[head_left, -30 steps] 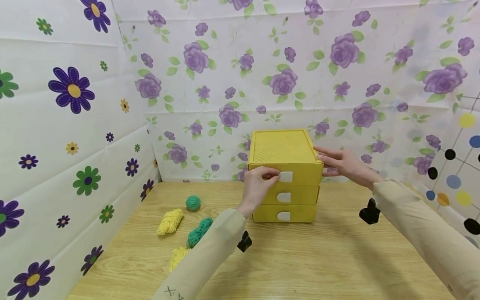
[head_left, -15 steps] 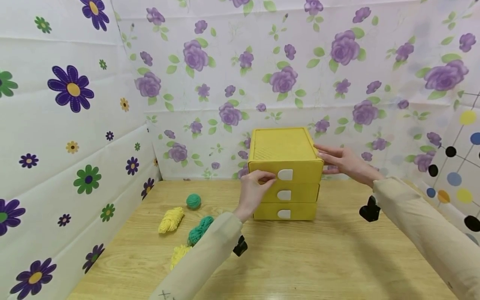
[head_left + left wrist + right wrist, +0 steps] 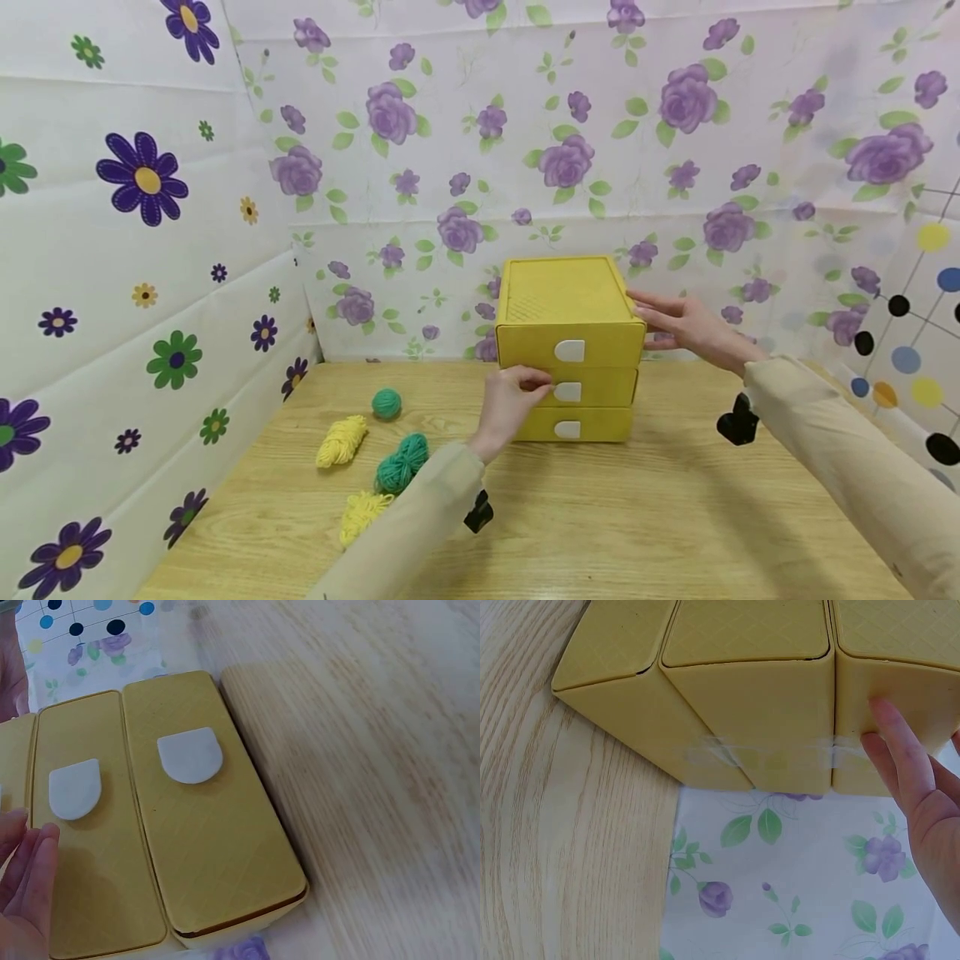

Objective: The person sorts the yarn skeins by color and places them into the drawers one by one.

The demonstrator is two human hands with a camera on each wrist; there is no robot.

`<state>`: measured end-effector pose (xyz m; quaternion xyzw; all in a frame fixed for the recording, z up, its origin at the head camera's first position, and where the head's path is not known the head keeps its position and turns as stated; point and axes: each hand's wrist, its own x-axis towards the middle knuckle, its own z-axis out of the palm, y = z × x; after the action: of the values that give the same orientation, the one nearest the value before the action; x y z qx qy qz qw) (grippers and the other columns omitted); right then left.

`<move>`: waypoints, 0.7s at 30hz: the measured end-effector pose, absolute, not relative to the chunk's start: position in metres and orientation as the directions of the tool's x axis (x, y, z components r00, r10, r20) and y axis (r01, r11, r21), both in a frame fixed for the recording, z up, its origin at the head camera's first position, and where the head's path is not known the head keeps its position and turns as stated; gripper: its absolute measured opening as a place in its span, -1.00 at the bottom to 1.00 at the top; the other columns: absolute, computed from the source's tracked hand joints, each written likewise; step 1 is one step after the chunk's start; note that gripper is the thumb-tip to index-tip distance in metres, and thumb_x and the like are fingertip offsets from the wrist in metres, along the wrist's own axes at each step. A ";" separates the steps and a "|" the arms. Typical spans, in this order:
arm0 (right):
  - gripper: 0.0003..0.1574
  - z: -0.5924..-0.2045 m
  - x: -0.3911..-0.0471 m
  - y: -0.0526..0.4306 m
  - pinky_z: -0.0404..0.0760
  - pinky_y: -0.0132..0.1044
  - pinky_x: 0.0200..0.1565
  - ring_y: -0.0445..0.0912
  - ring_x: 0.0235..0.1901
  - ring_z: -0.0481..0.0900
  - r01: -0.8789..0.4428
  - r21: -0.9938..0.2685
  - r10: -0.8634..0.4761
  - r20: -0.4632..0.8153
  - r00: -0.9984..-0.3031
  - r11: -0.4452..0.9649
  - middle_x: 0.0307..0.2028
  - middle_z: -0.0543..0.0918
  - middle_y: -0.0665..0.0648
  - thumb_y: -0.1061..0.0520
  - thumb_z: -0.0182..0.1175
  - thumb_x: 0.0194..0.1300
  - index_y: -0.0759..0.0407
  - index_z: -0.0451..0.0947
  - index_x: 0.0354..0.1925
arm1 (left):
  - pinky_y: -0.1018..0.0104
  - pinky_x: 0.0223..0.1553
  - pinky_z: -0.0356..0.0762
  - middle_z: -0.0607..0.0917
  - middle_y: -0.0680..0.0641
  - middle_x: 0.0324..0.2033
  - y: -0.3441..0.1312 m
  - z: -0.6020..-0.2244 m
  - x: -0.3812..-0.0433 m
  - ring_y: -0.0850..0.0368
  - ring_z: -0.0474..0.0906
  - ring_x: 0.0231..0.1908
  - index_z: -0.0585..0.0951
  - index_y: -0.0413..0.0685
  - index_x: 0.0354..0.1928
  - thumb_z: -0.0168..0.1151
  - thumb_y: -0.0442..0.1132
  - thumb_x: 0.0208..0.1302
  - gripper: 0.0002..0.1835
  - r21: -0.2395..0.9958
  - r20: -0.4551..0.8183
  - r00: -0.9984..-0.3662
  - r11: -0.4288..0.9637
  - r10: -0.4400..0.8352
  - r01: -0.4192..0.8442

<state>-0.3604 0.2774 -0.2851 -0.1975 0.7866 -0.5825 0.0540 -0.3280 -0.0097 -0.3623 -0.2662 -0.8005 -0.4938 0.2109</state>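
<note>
A yellow cabinet [image 3: 566, 292] of three stacked drawers stands on the table, each drawer front bearing a white rounded tab. In the head view my left hand [image 3: 508, 407] has its fingertips right beside the left edge of the middle tab [image 3: 572, 392]. The left wrist view shows those fingers [image 3: 41, 862] loosely bent just short of the tab, holding nothing. My right hand [image 3: 690, 332] rests against the cabinet's right side near the top. In the right wrist view its extended fingers [image 3: 904, 750] touch the side of the top section. All drawers sit closed.
Left of the cabinet lie a green yarn ball [image 3: 386, 404], a yellow yarn skein [image 3: 342, 442], a green skein [image 3: 402, 463] and another yellow skein [image 3: 363, 515], close to my left forearm. A flowered sheet [image 3: 420, 183] hangs right behind the cabinet.
My left hand has left the top tab, which it pinched a second ago, and moved down to the middle tab. The right hand has stayed on the cabinet's side.
</note>
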 end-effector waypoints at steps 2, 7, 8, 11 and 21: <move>-0.27 -0.285 -0.360 0.277 0.47 -0.09 -0.09 0.05 0.02 0.43 -0.251 -0.938 -0.376 0.148 -0.915 0.240 0.31 0.09 0.15 -0.06 0.07 0.30 0.05 0.10 0.36 | 0.48 -0.43 0.50 0.67 0.00 -0.46 -0.010 -0.365 -0.328 0.26 0.55 -0.47 0.70 -0.22 -0.40 0.34 -0.40 0.03 -0.94 0.681 0.591 -0.776 0.379 0.220 0.626; -0.27 -0.285 -0.361 0.277 0.46 -0.07 -0.08 0.04 0.03 0.43 -0.258 -0.937 -0.384 0.154 -0.910 0.235 0.32 0.09 0.15 -0.05 0.06 0.31 0.05 0.10 0.36 | 0.48 -0.44 0.49 0.66 0.04 -0.48 -0.008 -0.373 -0.328 0.28 0.53 -0.48 0.71 -0.20 -0.38 0.33 -0.38 0.05 -0.93 0.703 0.552 -0.803 0.393 0.223 0.592; -0.27 -0.286 -0.361 0.277 0.46 -0.08 -0.09 0.04 0.03 0.43 -0.259 -0.937 -0.386 0.155 -0.909 0.235 0.32 0.09 0.15 -0.05 0.06 0.31 0.06 0.09 0.36 | 0.47 -0.44 0.49 0.66 0.04 -0.48 -0.008 -0.374 -0.328 0.27 0.53 -0.48 0.71 -0.21 -0.38 0.33 -0.38 0.05 -0.93 0.706 0.550 -0.805 0.392 0.222 0.590; -0.28 -0.286 -0.361 0.277 0.48 -0.10 -0.11 0.03 0.03 0.42 -0.267 -0.934 -0.396 0.157 -0.904 0.238 0.32 0.08 0.18 -0.04 0.04 0.32 0.08 0.08 0.36 | 0.46 -0.44 0.49 0.66 0.03 -0.48 -0.006 -0.376 -0.329 0.26 0.53 -0.49 0.70 -0.22 -0.38 0.32 -0.38 0.06 -0.93 0.715 0.547 -0.809 0.384 0.212 0.584; -0.28 -0.285 -0.359 0.276 0.49 -0.11 -0.11 0.03 0.02 0.43 -0.269 -0.932 -0.400 0.157 -0.903 0.243 0.32 0.08 0.19 -0.04 0.03 0.34 0.08 0.06 0.37 | 0.45 -0.45 0.51 0.66 0.03 -0.50 -0.004 -0.383 -0.332 0.27 0.55 -0.50 0.70 -0.22 -0.38 0.32 -0.40 0.05 -0.93 0.758 0.536 -0.826 0.331 0.176 0.562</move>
<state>-0.3588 0.2765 -0.2851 -0.2129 0.7862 -0.5773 0.0566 -0.3319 -0.0037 -0.3834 -0.2320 -0.7952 -0.5296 0.1826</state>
